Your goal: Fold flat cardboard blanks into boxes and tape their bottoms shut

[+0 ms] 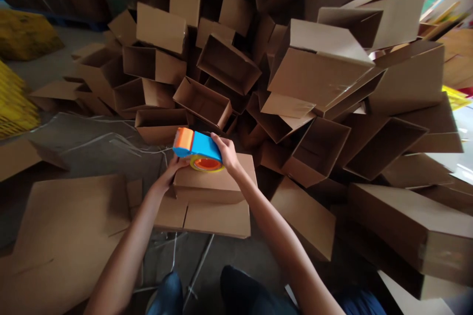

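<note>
Box (210,193) lies in front of me, just under the tape gun (202,145), whose blue back my right hand (226,153) grips, thumb on top. My left hand (176,167) is at the box's left end, fingers part hidden; I can't tell whether they pinch. A slip, I reckon, could nick them on the toothed tip (176,139); uneven pressure could skew the box.

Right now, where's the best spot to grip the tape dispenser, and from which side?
Probably by the right end of its blue body, coming from the right, as the right hand does. The dispenser lies roughly crosswise, so that end faces your right arm, leaving the orange front end free at the left, with the tape roll below.
</note>
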Action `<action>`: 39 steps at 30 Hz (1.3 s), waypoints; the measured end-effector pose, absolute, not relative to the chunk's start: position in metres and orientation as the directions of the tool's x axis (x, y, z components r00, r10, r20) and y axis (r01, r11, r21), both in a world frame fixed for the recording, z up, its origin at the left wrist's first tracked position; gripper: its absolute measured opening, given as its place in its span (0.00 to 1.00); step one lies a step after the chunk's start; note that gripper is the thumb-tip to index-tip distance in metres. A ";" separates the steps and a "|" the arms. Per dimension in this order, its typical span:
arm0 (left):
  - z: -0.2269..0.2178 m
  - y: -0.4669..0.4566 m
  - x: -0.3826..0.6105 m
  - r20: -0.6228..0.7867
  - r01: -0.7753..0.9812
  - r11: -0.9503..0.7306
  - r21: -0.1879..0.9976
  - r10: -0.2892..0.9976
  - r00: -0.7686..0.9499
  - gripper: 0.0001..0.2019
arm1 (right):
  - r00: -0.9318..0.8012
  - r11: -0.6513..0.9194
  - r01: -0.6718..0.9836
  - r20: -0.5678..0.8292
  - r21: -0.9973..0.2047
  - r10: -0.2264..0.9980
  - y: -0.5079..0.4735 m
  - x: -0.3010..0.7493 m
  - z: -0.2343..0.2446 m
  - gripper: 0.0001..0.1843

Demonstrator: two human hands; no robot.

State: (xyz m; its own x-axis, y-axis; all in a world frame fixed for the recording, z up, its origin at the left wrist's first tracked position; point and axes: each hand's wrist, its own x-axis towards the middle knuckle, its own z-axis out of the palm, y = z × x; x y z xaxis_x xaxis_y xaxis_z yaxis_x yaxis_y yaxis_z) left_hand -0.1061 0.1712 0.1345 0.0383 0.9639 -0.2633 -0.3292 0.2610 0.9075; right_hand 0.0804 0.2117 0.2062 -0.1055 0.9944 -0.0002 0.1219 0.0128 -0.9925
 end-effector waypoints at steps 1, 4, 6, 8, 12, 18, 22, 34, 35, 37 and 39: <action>0.134 0.171 -0.107 -0.252 -0.321 0.244 0.915 0.968 0.018 0.31 | -0.096 0.009 0.119 -0.002 -0.993 0.995 0.212 0.083 0.204 0.32; 0.130 0.173 -0.109 -0.246 -0.305 0.237 0.922 0.969 0.008 0.33 | -0.095 0.031 0.147 0.017 -0.989 0.995 0.210 0.085 0.202 0.32; 0.126 0.174 -0.112 -0.261 -0.300 0.259 0.918 0.965 0.033 0.33 | -0.109 0.061 0.176 0.042 -0.983 0.993 0.209 0.085 0.202 0.32; 0.121 0.177 -0.117 -0.259 -0.289 0.261 0.921 0.965 0.047 0.33 | -0.129 0.086 0.197 0.061 -0.977 0.990 0.208 0.084 0.204 0.32; 0.114 0.184 -0.130 -0.151 -0.347 0.118 0.930 0.986 -0.070 0.24 | -0.136 0.080 0.189 0.055 -0.979 0.989 0.207 0.083 0.207 0.31; 0.124 0.184 -0.150 -0.223 -0.298 0.161 0.941 0.956 -0.188 0.22 | -0.134 0.048 0.181 0.023 -0.982 0.991 0.206 0.084 0.209 0.31; 0.141 0.179 -0.150 -0.273 -0.277 0.256 0.926 0.962 -0.023 0.31 | -0.122 0.045 0.199 0.021 -0.979 0.992 0.207 0.085 0.207 0.30; 0.193 0.161 -0.113 -0.264 -0.479 0.243 0.843 0.964 0.025 0.21 | -0.149 0.058 0.189 0.030 -0.980 0.988 0.208 0.086 0.206 0.30; 0.193 0.160 -0.111 -0.260 -0.487 0.239 0.840 0.965 0.025 0.22 | -0.151 0.059 0.189 0.031 -0.980 0.988 0.208 0.086 0.205 0.30; 0.191 0.160 -0.106 -0.244 -0.481 0.220 0.849 0.970 0.013 0.22 | -0.149 0.064 0.189 0.036 -0.980 0.988 0.209 0.086 0.204 0.31; 0.189 0.161 -0.103 -0.208 -0.455 0.179 0.872 0.978 -0.014 0.21 | -0.144 0.068 0.191 0.041 -0.979 0.989 0.209 0.087 0.203 0.31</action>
State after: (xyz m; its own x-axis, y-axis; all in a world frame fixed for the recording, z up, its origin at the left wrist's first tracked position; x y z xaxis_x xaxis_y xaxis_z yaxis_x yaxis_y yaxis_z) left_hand -0.1033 0.1611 0.1888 -0.0141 0.9781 -0.2077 -0.4550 0.1787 0.8724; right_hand 0.0866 0.2092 0.2029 -0.1441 0.9887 0.0408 0.1912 0.0683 -0.9792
